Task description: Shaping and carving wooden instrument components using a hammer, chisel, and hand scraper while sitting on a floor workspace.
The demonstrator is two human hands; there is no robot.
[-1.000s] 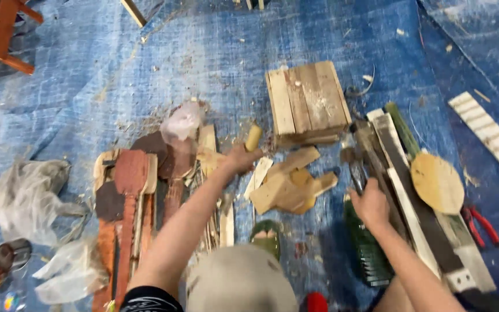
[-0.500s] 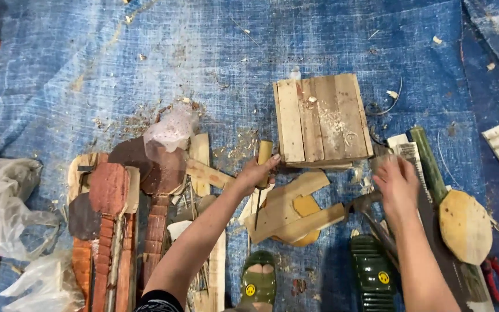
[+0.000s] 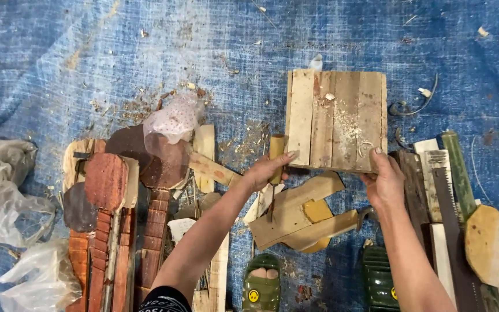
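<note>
A square block of joined wooden planks (image 3: 336, 120) lies on the blue tarp (image 3: 145, 52). My left hand (image 3: 268, 170) rests at its near left corner, fingers touching the edge, with a wooden-handled chisel (image 3: 275, 159) under the palm. My right hand (image 3: 383, 180) grips the block's near right corner. Just below the hands lies a pale cut-out wooden piece (image 3: 298, 211) over a yellow piece.
Reddish carved wood pieces (image 3: 108, 190) and dark discs lie left. Clear plastic bags (image 3: 1, 185) sit at the far left. A hand saw (image 3: 443, 185), wooden strips and an octagonal wood plate (image 3: 492, 245) lie right. Green sandals (image 3: 261, 286) are at the bottom.
Both hands have moved up to the plank block's near edge; the right hand left the tools at right and now grips the block's corner. The view shifted closer.
</note>
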